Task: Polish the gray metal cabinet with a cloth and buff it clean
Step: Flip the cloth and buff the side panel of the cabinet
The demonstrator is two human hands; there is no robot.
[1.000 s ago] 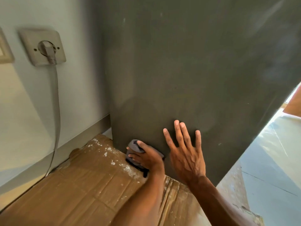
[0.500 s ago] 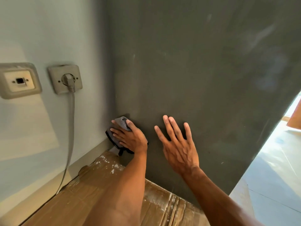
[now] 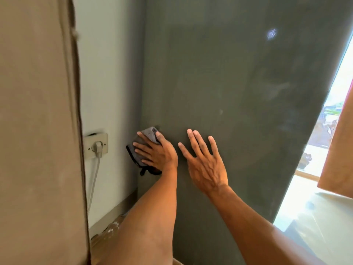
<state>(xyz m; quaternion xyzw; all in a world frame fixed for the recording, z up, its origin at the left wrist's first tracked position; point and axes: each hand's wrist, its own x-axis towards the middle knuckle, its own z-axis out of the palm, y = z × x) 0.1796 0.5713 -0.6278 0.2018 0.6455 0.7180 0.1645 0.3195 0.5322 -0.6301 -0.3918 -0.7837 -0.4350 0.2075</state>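
The gray metal cabinet fills the middle and right of the view as a tall dull side panel with faint smudges. My left hand presses a folded gray cloth flat against the panel near its left edge, fingers straight and spread over the cloth. A dark strip of the cloth hangs out below my palm. My right hand lies flat on the bare panel just right of the left hand, fingers spread and pointing up.
A tan curtain or panel blocks the whole left side. Behind it, a wall socket with a plug and cable sits on the pale wall beside the cabinet. Cardboard covers the floor. A bright window lies at right.
My left hand slid the cloth from the cabinet's bottom corner up along its left edge. The right hand rose with it, flat on the panel. My view lifted and a tan surface entered at left.
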